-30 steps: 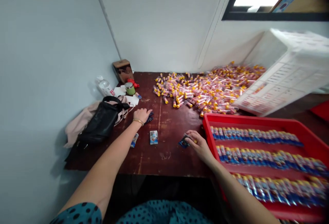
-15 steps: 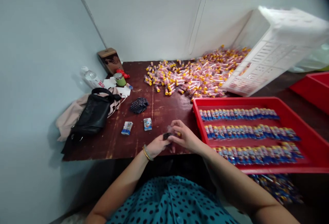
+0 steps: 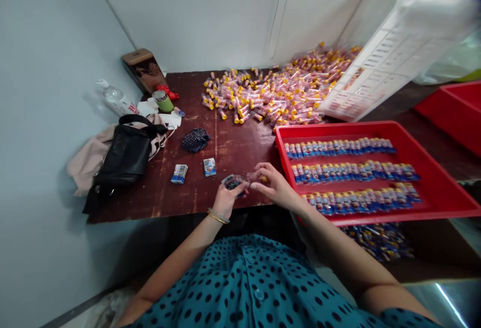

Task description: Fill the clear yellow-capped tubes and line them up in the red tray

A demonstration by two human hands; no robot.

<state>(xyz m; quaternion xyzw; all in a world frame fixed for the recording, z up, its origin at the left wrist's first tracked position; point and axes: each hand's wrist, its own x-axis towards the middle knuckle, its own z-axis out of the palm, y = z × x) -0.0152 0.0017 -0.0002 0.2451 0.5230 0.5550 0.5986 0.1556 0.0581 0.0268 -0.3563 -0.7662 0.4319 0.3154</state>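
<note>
My left hand [image 3: 225,201] is closed around a small dark, shiny bundle [image 3: 233,182] just above the table's front edge. What the bundle is made of is too blurred to tell. My right hand [image 3: 277,187] pinches a small clear tube with a yellow end [image 3: 264,179], its near end close to the left fingers. Two small stacks of blue and white printed cards [image 3: 179,173] lie on the table left of my hands. Behind them rests a dark dotted cloth bundle [image 3: 196,139].
A red tray [image 3: 438,187] with three rows of blue-wrapped tubes [image 3: 338,148] stands at right. Many yellow-capped tubes [image 3: 263,97] are heaped at the back beside a tilted white crate [image 3: 398,42]. A black bag [image 3: 128,145], bottle [image 3: 114,98] and green jar [image 3: 163,101] sit left.
The view has shifted, so the table contents appear higher and farther left. My hands have moved slightly apart, and more of the dark bundle shows in my left hand.
</note>
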